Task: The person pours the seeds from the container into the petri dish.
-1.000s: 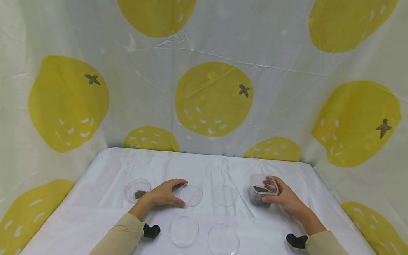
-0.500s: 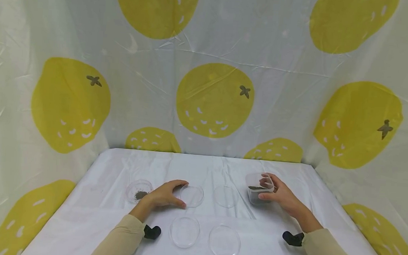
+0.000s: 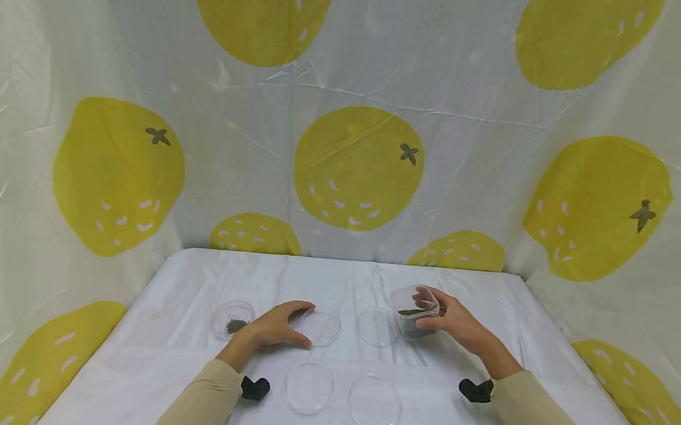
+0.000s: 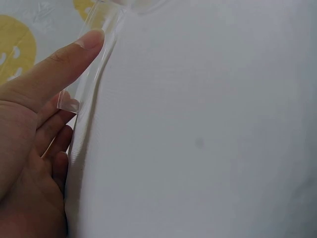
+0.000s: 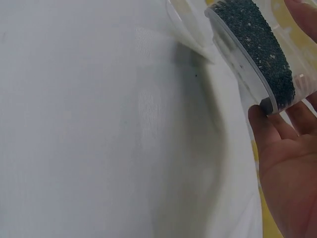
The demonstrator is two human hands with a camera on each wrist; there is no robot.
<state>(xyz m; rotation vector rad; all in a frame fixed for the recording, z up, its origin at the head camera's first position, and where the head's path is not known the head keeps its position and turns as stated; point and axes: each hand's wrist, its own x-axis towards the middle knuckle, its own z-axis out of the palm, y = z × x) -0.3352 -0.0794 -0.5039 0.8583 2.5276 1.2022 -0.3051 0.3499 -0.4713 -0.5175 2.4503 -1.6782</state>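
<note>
My left hand (image 3: 278, 322) spans a clear petri dish (image 3: 320, 328) on the table, thumb and fingers at its rim. In the left wrist view the thumb (image 4: 74, 57) lies along the dish's edge, with fingertips on the far side. My right hand (image 3: 453, 322) grips a clear plastic container (image 3: 410, 299) partly filled with small dark grains (image 5: 257, 47). It is tilted and raised above the cloth, just right of another clear petri dish (image 3: 377, 328). Some fingers of the right hand are hidden behind the container.
Left of my left hand stands a petri dish (image 3: 221, 316) with a small pile of dark grains (image 3: 235, 326). Nearer me lie two clear round dishes or lids (image 3: 308, 388), left and right. A white cloth (image 3: 190, 372) covers the table; a lemon-print curtain (image 3: 360, 77) hangs behind.
My right hand has moved left with the container, toward the right-hand petri dish, and the container has tilted more. My left hand stays at its dish.
</note>
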